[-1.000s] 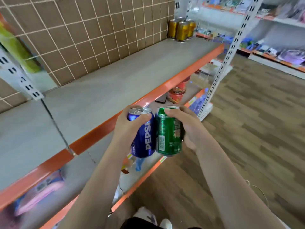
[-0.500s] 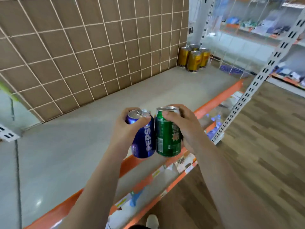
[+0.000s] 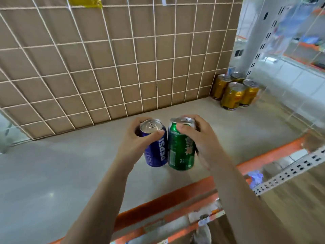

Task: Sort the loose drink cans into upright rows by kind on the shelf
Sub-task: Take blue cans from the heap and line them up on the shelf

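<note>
Brought in over the shelf (image 3: 52, 173) within the last second, from out in front of the orange front lip (image 3: 175, 196); grips the blue Pepsi can (image 3: 156, 148) in the left hand (image 3: 135, 145), fingers curled round its top; grips the green can (image 3: 181, 152) likewise in the right hand (image 3: 205, 143); held side by side, touching, near upright, low over mid-shelf; cannot tell whether set down yet. Likely ready to start two new rows. Bare shelf to the left and back to the wire grid (image 3: 105, 67); well apart from the gold cans (image 3: 232, 92) in the far right corner; close to the lip at the wrists.
</note>
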Action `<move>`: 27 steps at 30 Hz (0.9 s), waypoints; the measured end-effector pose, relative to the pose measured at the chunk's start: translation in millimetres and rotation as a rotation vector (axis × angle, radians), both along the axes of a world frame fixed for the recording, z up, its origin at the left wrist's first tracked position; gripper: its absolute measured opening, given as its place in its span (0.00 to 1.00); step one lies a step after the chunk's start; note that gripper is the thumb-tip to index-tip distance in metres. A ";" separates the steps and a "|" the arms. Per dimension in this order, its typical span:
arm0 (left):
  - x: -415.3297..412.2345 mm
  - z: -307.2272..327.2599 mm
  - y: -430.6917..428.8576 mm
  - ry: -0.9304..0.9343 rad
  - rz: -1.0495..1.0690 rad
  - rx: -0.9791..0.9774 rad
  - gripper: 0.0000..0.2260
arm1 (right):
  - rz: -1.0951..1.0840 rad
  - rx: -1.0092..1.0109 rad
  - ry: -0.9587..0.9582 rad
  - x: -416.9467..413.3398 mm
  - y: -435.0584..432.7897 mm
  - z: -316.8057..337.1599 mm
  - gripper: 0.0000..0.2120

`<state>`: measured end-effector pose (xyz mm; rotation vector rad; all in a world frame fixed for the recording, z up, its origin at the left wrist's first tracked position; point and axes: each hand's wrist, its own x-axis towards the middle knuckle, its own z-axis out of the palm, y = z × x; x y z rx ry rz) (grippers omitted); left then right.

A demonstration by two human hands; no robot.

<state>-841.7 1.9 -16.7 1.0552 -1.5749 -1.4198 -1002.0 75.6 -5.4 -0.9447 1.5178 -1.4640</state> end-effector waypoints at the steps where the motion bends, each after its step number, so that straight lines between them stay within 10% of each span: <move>1: -15.3 -1.2 -2.7 -0.005 0.034 -0.007 0.16 | 0.035 0.000 0.007 -16.5 -4.6 0.5 0.19; 27: -244.6 4.0 -112.5 -0.403 0.174 -0.271 0.24 | 0.355 0.081 0.040 -219.6 -45.4 -4.4 0.19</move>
